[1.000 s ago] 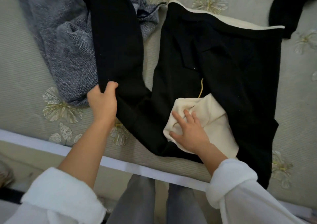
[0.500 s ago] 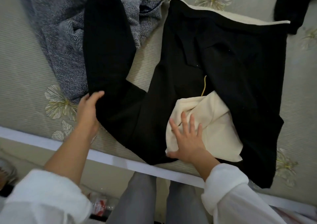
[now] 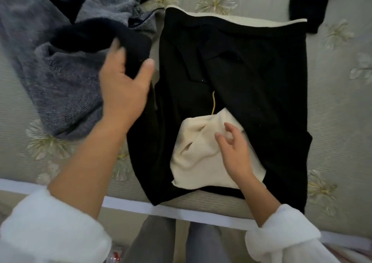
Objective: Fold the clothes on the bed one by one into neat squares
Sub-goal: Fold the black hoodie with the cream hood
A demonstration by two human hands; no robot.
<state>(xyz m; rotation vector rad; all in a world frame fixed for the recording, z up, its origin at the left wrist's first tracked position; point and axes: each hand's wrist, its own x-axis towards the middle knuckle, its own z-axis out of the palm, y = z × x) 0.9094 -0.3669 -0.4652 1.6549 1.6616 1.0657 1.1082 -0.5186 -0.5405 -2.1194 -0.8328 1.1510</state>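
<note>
Garment (image 3: 241, 65), black, lies flat on bed (image 3: 332, 121); left hand (image 3: 124, 93) clamps its sleeve (image 3: 90, 37), right hand (image 3: 235, 156) loose-fingered over cream lining (image 3: 191, 154). Unpinned, the fold may land crooked.

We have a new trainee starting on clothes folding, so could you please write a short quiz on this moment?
1. True or false: the left hand grips the black sleeve.
2. Which lies left of the black garment? A) grey sweater B) red towel C) blue pillow
3. What colour is the cloth under the right hand?
Key: 1 true; 2 A; 3 cream.
</note>
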